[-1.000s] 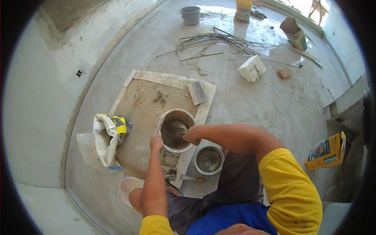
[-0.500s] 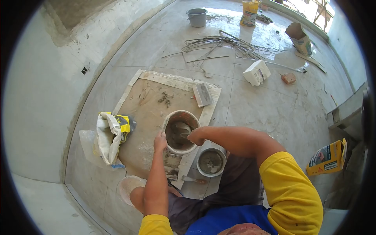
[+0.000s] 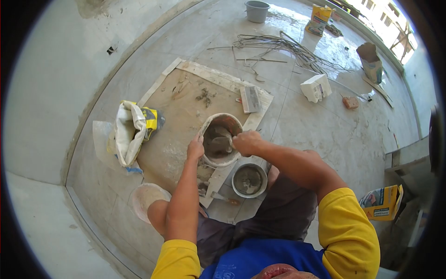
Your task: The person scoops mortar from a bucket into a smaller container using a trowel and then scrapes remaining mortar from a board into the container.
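A bucket (image 3: 207, 153) with grey mix inside stands on the brown board (image 3: 162, 125) in front of me. My left hand (image 3: 195, 149) is closed on the left side of its rim. Over the right rim, my right hand (image 3: 247, 142) is closed around what looks like a trowel (image 3: 225, 134), whose blade is down in the mix; its handle is hidden in the fist. Close to the bucket sits a round bowl (image 3: 237, 188) with wet grey material in it. A scraper with a wooden handle (image 3: 225, 198) lies left of the bowl. At the board's far right corner rests a flat float (image 3: 251, 99).
An opened white and yellow sack (image 3: 130, 135) stands left of the board. Beyond are bent metal rods (image 3: 278, 46), a grey bucket (image 3: 257, 13), a white block (image 3: 316, 88), a brick (image 3: 350, 102) and several bags. A yellow bag (image 3: 383, 202) stands at right.
My view has shifted, so most of the floor items appear further up. The right hand and trowel have shifted slightly within the bucket. My left hand keeps its hold on the rim.
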A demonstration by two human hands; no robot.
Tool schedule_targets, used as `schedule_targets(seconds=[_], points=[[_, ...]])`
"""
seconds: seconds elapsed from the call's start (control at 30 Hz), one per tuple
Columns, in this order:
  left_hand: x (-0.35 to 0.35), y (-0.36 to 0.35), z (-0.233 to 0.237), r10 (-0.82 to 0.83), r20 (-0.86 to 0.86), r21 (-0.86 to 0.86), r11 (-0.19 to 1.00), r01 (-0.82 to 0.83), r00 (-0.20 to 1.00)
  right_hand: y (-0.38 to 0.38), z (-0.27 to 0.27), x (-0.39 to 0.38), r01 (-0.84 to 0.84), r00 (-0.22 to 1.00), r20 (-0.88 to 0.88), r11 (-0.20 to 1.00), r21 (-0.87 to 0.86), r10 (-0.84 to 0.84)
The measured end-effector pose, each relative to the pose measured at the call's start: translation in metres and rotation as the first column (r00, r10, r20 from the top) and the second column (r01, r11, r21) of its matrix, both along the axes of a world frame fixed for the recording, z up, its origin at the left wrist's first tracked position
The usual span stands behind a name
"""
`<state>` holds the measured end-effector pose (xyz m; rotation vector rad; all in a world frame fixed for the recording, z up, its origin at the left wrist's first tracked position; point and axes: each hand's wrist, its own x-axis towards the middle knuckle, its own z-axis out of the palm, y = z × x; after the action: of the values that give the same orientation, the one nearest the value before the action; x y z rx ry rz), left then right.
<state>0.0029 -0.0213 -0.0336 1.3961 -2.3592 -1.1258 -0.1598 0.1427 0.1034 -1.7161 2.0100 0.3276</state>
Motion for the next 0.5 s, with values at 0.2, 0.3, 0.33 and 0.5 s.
schedule_targets(seconds=[0.2, 0.3, 0.33, 0.5], points=[[0.005, 0.001, -0.005, 0.032, -0.082, 0.038, 0.999, -0.029, 0.996, 0.013, -0.067, 0.001, 0.301, 0.953, 0.054, 0.92, -0.252, -0.298], [0.006, 0.006, -0.006, 0.024, -0.078, 0.058, 0.998, -0.019, 0.997, 0.023, -0.096, 0.028, 0.458, 0.885, 0.196, 0.866, -0.199, -0.423], [0.006, 0.009, 0.0, 0.015, -0.108, 0.065, 0.998, -0.008, 0.994, 0.025, -0.102, 0.044, 0.475, 0.875, 0.179, 0.868, -0.145, -0.449], [0.009, 0.016, 0.02, -0.063, -0.034, 0.085, 0.994, 0.066, 0.997, 0.026, -0.07, 0.044, 0.248, 0.954, 0.173, 0.969, 0.01, -0.246]])
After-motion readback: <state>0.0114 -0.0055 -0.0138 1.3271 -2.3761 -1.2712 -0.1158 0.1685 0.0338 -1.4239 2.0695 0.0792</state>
